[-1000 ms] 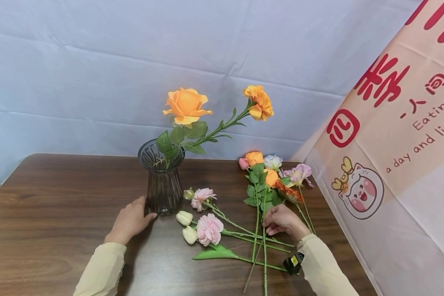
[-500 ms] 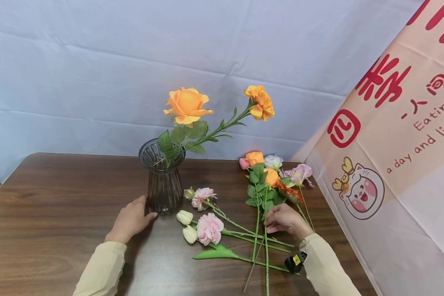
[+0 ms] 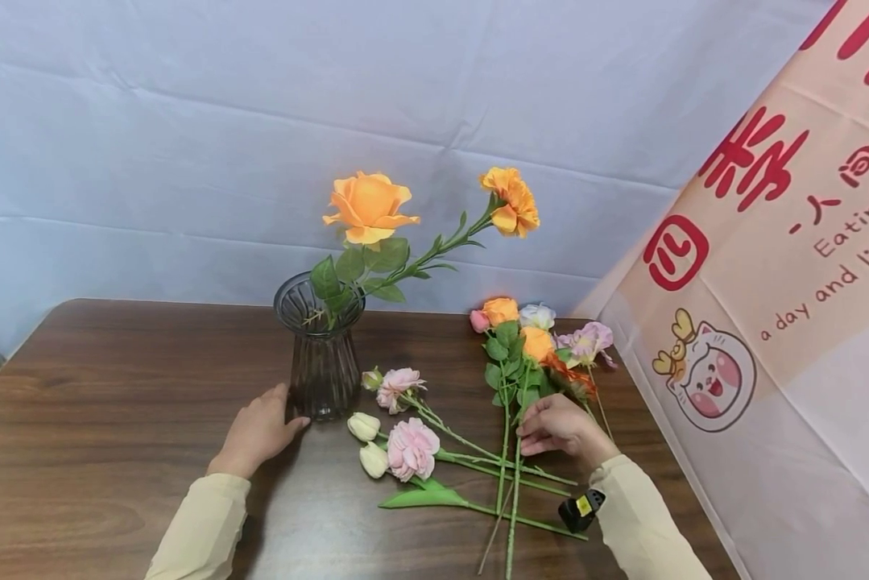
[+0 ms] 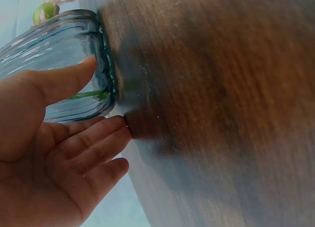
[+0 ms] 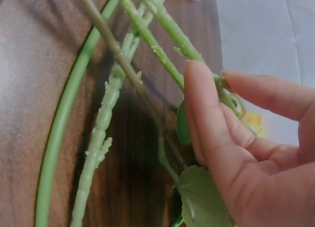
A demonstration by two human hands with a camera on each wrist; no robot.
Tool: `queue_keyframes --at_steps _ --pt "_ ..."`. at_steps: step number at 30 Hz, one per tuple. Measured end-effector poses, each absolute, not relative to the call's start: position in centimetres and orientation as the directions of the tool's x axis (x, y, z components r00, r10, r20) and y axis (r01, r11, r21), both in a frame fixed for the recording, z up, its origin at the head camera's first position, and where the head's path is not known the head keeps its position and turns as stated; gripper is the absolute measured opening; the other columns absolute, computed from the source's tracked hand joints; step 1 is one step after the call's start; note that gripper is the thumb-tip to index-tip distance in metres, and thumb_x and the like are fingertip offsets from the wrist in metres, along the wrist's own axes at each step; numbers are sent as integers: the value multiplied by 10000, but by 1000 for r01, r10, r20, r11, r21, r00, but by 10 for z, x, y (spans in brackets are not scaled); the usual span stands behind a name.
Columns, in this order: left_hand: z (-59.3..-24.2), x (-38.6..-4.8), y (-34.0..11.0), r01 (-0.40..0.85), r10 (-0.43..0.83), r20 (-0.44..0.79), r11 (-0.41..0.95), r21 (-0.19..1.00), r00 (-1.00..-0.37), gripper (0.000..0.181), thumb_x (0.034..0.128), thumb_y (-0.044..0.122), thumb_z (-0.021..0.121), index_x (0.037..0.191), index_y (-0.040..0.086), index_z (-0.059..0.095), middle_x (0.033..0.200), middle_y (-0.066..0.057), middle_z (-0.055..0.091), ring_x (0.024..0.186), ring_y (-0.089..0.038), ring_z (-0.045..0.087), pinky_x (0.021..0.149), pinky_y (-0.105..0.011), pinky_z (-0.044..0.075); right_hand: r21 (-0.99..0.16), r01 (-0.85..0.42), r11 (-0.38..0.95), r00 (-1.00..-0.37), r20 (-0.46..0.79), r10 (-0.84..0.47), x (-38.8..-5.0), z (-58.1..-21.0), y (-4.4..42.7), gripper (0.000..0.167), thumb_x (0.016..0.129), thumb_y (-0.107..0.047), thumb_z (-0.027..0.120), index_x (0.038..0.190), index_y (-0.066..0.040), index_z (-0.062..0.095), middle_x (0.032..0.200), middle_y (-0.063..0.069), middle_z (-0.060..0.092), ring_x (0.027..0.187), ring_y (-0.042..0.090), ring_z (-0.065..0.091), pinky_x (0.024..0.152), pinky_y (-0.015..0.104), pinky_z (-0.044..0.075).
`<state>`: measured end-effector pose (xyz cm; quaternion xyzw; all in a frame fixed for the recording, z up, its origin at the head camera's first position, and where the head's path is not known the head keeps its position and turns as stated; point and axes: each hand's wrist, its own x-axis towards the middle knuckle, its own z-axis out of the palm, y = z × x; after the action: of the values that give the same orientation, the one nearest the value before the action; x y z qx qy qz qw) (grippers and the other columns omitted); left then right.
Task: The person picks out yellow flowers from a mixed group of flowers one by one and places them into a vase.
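Well, fingers (image 5: 204, 101) pinch a stem (image 5: 173, 31)

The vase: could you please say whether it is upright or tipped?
Upright: the vase stands base down on the table, mouth up, an orange rose standing in it.

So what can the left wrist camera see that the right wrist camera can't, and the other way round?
Only the left wrist view shows the see-through vase, the left hand at it, and a round green bud.

Only the right wrist view shows the right hand pinching a green stem, plus a brownish stem and a leaf.

Both show the brown table.
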<state>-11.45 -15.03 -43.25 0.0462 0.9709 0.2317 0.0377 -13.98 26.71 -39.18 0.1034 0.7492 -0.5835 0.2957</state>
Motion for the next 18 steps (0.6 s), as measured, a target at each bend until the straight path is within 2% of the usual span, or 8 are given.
queue_keyframes --at_steps 18 --pt "-431 -114 -150 77 111 -47 885 458 -993 605 832 243 659 1199 -179 428 1115 -353 524 954 -499 528 781 -572 439 -827 491 272 -806 -550 -219 -144 -381 267 67 800 112 554 808 54 520 669 128 580 589 210 634 641 359 561"
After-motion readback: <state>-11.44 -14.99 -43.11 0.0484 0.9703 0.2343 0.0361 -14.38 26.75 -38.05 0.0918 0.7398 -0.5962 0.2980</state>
